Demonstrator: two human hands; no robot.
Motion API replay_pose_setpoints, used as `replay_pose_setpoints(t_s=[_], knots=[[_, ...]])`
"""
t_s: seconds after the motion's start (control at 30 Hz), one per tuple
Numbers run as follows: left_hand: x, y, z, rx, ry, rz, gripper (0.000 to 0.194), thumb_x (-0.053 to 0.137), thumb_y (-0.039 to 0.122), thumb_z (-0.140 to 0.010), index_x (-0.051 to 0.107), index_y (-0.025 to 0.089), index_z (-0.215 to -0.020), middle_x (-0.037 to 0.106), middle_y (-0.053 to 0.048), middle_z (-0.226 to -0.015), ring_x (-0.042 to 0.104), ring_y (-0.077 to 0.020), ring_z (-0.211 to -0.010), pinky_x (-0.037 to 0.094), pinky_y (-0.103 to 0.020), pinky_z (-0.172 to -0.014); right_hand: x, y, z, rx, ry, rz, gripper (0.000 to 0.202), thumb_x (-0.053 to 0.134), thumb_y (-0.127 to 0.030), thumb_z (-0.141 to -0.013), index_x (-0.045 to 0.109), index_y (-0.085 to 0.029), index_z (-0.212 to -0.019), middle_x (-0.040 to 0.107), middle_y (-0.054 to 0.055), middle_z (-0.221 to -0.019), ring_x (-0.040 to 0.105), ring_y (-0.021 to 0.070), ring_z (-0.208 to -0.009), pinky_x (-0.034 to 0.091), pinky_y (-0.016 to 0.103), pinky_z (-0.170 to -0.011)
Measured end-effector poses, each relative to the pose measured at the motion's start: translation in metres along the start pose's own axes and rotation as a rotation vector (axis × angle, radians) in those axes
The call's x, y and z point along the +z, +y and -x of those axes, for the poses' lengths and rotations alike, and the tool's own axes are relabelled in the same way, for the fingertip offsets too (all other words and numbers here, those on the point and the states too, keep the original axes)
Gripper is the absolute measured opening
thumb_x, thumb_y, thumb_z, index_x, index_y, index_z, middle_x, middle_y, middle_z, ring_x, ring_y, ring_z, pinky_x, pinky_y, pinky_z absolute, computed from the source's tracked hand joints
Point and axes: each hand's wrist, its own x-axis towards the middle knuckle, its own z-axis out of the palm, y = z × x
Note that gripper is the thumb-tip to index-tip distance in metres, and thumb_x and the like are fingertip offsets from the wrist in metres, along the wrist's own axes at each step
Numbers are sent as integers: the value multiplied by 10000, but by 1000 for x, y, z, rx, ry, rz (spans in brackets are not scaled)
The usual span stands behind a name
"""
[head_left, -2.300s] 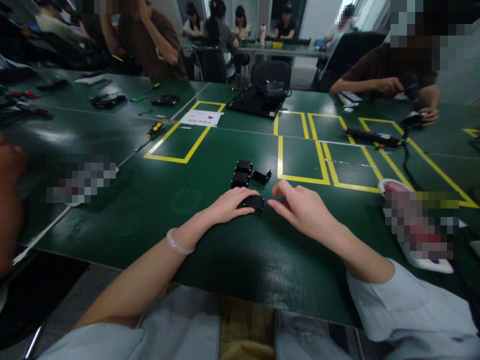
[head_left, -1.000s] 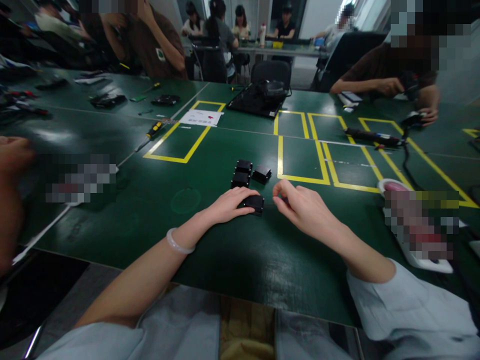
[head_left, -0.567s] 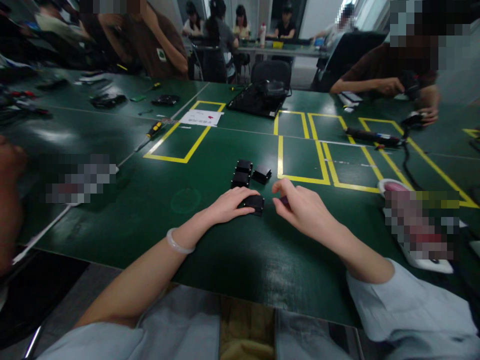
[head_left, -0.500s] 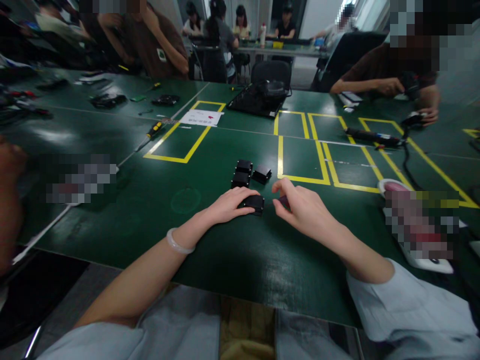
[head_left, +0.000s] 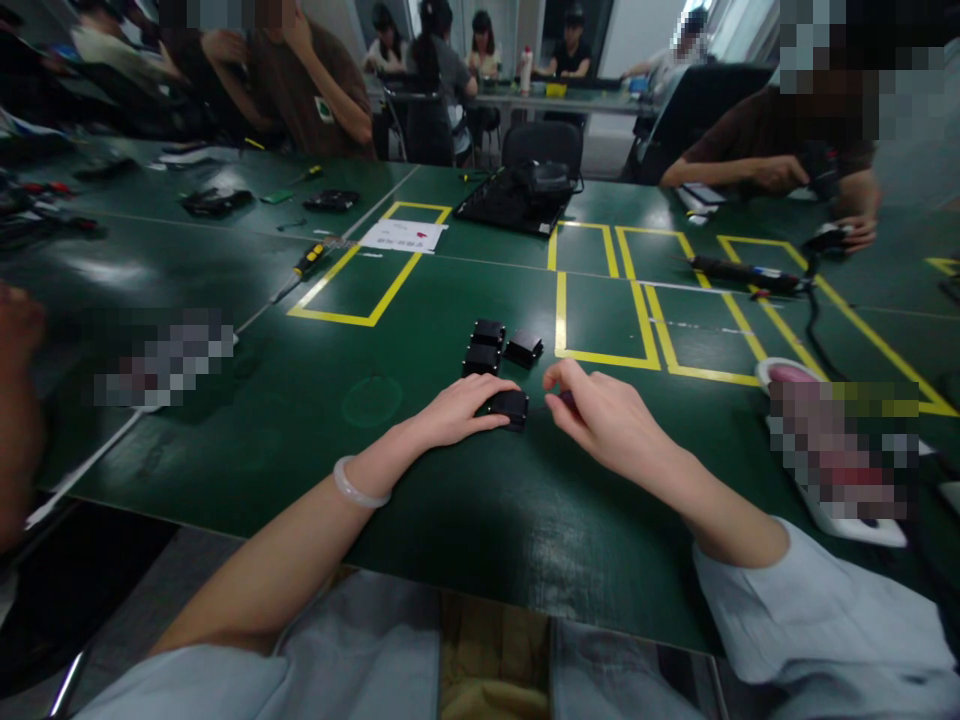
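My left hand (head_left: 472, 405) rests at the table with its thumb and fingers around the left end of a small black rectangular block (head_left: 513, 405). Just right of that block, my right hand (head_left: 600, 410) hovers with curled fingers. A bit of something dark shows between its thumb and index finger, too hidden to name. Beyond my left fingertips lie two more black blocks, a farther one (head_left: 488, 331) and a nearer one (head_left: 481, 358), one behind the other. Another black block (head_left: 524, 347) sits at an angle to their right.
The green table (head_left: 450, 520) carries yellow tape rectangles (head_left: 607, 358). A yellow-black screwdriver (head_left: 309, 260) and a paper sheet (head_left: 403, 236) lie to the left. A black panel (head_left: 514, 205) is farther back. A white-edged phone-like object (head_left: 877, 530) lies right. Other people sit around.
My right thumb and index finger have drawn slightly closer together. The left hand and the black blocks have stayed in place.
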Motion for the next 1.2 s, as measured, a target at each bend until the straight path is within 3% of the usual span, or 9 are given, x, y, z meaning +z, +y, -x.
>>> replay_pose_setpoints(t_s=[0.13, 0.33, 0.67, 0.87, 1.2], knots=[[-1, 0, 0, -1, 2, 8, 409, 538, 412, -926, 472, 251, -1296, 565, -55, -1256, 521, -245, -1109, 395, -374, -968, -1, -1, 0, 7, 16, -1, 173, 428, -267, -895, 461, -185, -1045, 616, 14, -741, 541, 160, -636, 322, 265, -600], [1, -1, 0, 0, 4, 2, 425, 540, 413, -923, 463, 247, -1306, 562, -63, -1262, 519, -246, -1113, 394, -381, -971, -1, 1, 1, -6, -10, 39, 209, 392, -369, -947, 487, -190, -996, 601, 13, -701, 529, 164, -623, 309, 266, -588], [-1, 1, 0, -12, -4, 6, 413, 528, 420, -928, 475, 252, -1302, 563, -64, -1258, 519, -250, -1113, 393, -382, -972, 0, 1, 1, 9, -3, -2, 169, 422, -273, -905, 460, -187, -1045, 626, 15, -751, 559, 171, -658, 331, 275, -610], [0, 0, 1, -1, 7, 2, 423, 534, 413, -927, 459, 252, -1310, 561, -59, -1265, 518, -243, -1115, 394, -376, -972, 0, 2, 1, 11, -7, 22, 212, 411, -381, -938, 480, -193, -1007, 613, 15, -711, 541, 170, -631, 309, 267, -580], [0, 0, 1, -4, 0, 9, 414, 539, 407, -925, 467, 254, -1303, 565, -53, -1256, 518, -240, -1114, 394, -367, -971, -1, 1, 1, 2, 12, 4, 160, 403, -291, -924, 478, -187, -1020, 618, 15, -716, 535, 160, -620, 306, 264, -591]])
